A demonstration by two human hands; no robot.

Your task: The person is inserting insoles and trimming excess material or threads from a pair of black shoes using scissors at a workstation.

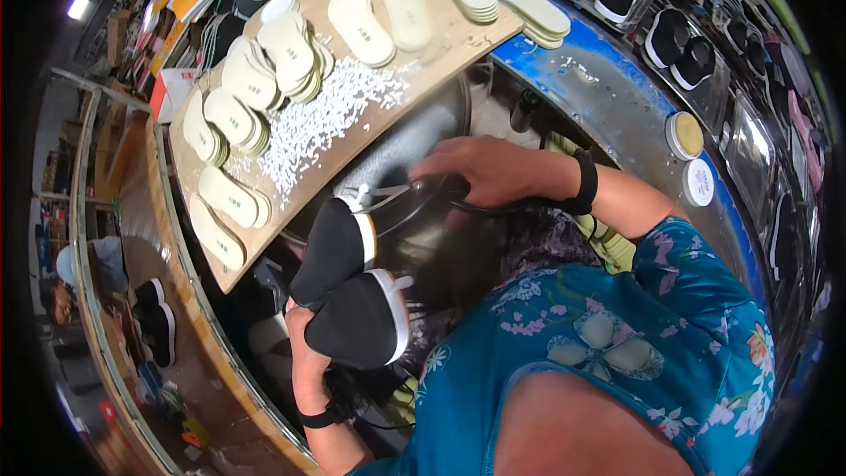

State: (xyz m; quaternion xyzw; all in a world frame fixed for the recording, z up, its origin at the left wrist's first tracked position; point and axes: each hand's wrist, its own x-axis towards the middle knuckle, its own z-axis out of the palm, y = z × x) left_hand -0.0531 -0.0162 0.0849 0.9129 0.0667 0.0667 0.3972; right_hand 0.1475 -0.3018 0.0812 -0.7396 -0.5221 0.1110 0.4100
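Observation:
My left hand (300, 322) is closed around a pair of black slip-on shoes with white soles, mostly hidden behind them. The upper shoe (330, 251) points away from me, and a white tab stands up at its far end. Overlapping it, the lower shoe (357, 322) has a small white tab sticking out by its sole. In my closed right hand (480, 167) is a pair of scissors (388, 197), its slim pale blades parted around the upper shoe's white tab. The handles are mostly covered by my fingers.
Beyond the shoes lies a wooden board (441, 44) bearing cream insoles (291, 53) in stacks and many white scraps (308, 137). At right, a worn blue-edged metal table (617, 79) holds a round tin (684, 136) and its white lid (698, 182). Black shoes (679, 48) sit on racks behind.

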